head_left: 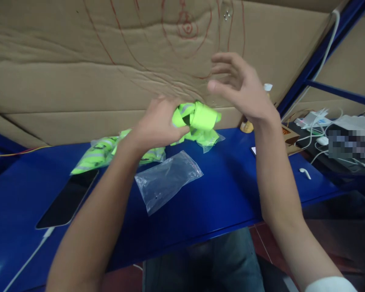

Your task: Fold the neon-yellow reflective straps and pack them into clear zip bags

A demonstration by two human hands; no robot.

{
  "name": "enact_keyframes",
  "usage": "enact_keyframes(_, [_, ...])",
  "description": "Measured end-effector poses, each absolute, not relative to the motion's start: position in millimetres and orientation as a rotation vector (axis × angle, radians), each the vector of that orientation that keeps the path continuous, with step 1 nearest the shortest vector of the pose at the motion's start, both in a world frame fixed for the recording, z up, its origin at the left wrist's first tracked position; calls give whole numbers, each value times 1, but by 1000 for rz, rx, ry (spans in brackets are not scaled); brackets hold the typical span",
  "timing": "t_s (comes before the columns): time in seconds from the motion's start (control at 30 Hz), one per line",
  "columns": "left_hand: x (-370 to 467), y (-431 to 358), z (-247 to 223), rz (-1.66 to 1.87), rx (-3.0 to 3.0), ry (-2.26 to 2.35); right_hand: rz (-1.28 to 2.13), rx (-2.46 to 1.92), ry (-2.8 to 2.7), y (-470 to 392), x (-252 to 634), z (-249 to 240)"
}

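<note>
My left hand (159, 123) is closed around a folded neon-yellow reflective strap (203, 116), held above the back of the blue table. Higher up on the right, my right hand (235, 85) is raised in front of the cardboard, fingers apart and curved, with nothing in it. Below the strap lies a clear plastic zip bag (168, 180), flat and wrinkled. Another neon-yellow piece in clear plastic (209, 138) sits just under the held strap. Behind my left forearm rest several bagged neon-yellow reflective pieces (99, 153), partly hidden.
A dark phone (68, 198) with a white cable lies on the blue table (225, 194). Cardboard (63, 89) with red drawn lines stands behind. To the right are a bottle (246, 125), a white earbud (305, 173), tangled cables and a blue metal frame (313, 61).
</note>
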State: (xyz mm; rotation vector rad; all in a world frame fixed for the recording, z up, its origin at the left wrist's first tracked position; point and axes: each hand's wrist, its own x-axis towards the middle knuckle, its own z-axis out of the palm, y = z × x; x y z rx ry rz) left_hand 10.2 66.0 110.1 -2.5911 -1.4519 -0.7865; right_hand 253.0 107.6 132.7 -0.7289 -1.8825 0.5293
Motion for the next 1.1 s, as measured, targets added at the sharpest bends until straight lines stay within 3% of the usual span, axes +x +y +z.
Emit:
enact_keyframes(0.17, [-6, 56, 124, -870, -2846, -1378, 509, -745, -2462, 65, 236, 151])
enact_keyframes(0.33, [-19, 53, 126, -1239, -2671, -1579, 261, -859, -2408, 73, 221, 141])
enact_keyframes(0.47, [-21, 66, 117, -1638, -2538, -1755, 273, -784, -2332, 98, 213, 126])
enact_keyframes(0.73, [-8, 97, 102, -2538, -2158, -1600, 209, -838, -2277, 112, 218, 120])
enact_keyframes(0.97, [-12, 109, 102, -2874, -1806, -1673, 89, -931, -2243, 127, 243, 125])
enact_keyframes(1.1, [-21, 115, 103, -2987, -1755, -1741, 241, -870, -2189, 127, 247, 125])
